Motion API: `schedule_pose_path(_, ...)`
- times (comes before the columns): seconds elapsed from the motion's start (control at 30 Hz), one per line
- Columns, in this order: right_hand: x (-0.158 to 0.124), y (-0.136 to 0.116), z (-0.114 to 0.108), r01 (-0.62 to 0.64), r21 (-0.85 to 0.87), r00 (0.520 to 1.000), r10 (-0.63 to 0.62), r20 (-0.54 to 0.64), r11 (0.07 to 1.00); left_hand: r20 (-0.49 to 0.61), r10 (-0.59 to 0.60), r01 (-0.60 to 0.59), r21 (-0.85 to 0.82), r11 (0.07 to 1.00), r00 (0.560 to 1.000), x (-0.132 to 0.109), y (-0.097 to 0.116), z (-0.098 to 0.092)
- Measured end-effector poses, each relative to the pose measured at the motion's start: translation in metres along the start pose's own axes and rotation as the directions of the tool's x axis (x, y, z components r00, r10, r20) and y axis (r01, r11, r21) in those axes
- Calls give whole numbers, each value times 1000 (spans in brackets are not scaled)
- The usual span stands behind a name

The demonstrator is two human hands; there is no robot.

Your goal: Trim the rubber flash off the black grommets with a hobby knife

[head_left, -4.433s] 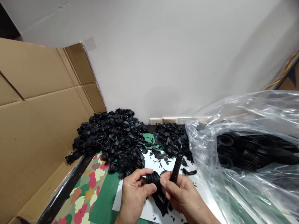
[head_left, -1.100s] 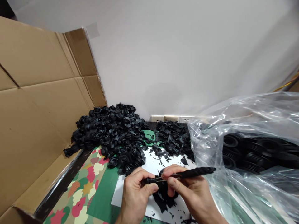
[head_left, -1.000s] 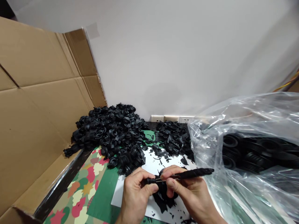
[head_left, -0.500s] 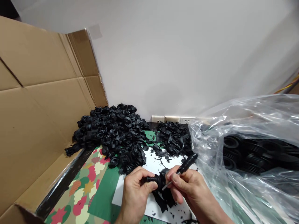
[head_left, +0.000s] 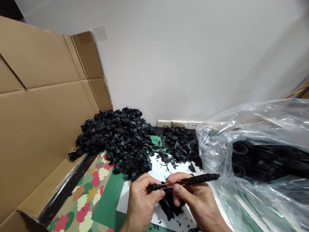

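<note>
Pinched between the thumb and fingers of my left hand (head_left: pixel 142 199) is a small black ribbed rubber part (head_left: pixel 156 187), mostly covered by the fingers. My right hand (head_left: pixel 193 195) grips a slim tool with a black, wrapped-looking handle (head_left: pixel 202 178) and a thin metal end. That metal end meets the near end of the rubber part; its exact shape is too fine to tell. Below the hands, black rubber scraps (head_left: pixel 167 207) lie on a white sheet (head_left: pixel 129 198).
A large heap of black ribbed rubber parts (head_left: pixel 118 135) lies at the back left, beside a cardboard box (head_left: pixel 53 106). Thin offcuts (head_left: pixel 182 141) are piled near the wall sockets (head_left: pixel 164 123). On the right, a clear plastic bag (head_left: pixel 217 154) holds more black bellows-like parts (head_left: pixel 265 167).
My right hand has turned the tool flatter, its handle now pointing right. A black piece that dangled between the hands has come away from the rubber part or dropped from view.
</note>
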State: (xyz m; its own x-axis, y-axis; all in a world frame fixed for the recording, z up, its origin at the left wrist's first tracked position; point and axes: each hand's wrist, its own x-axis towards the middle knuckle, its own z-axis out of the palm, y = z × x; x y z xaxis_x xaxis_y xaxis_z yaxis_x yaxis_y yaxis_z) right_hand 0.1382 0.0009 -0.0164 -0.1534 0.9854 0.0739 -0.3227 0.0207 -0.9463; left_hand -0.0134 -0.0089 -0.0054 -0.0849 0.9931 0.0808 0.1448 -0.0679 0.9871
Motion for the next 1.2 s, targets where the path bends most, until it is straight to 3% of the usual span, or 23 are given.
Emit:
schedule_pose_path(0.23, 2, 7, -1, 23, -29, 1000, -23, -3, 999, 15, -18, 18, 12, 1000, 1000, -2, -2, 1)
schedule_pose_path(0.37, -6, 7, 5, 174, -183, 984, -178, -6, 968, 18, -49, 50, -26, 998, 999, -1, 1, 2)
schedule_pose_path(0.43, -9, 4, 7, 324, -343, 942, -334, 32, 882, 41, -64, 66, -47, 997, 997, -2, 2, 3)
schedule_pose_path(0.5, -8, -1, 5, 469, -507, 865, -491, 100, 723, 74, -79, 84, -61, 995, 994, -2, 3, 4)
schedule_pose_path(0.57, -3, -5, -2, 529, -592, 797, -596, 100, 608, 82, -96, 101, -63, 993, 992, -3, 5, 6)
schedule_pose_path(0.6, 0, -6, -6, 516, -597, 788, -613, 50, 614, 74, -106, 111, -59, 992, 992, -3, 5, 6)
schedule_pose_path(0.7, 7, -6, -15, 364, -504, 849, -501, -167, 784, 41, -129, 131, -56, 990, 991, -2, 7, 7)
schedule_pose_path(0.77, 8, -5, -15, 244, -396, 910, -350, -223, 885, 39, -135, 137, -63, 989, 990, -2, 7, 7)
schedule_pose_path(0.93, 1, -7, -4, 108, -125, 978, -128, -164, 986, 37, -137, 140, -89, 986, 990, -1, 6, 5)
schedule_pose_path(1.2, -4, -8, 1, 78, -65, 993, -83, -82, 995, 33, -128, 130, -64, 990, 991, 0, 1, 3)
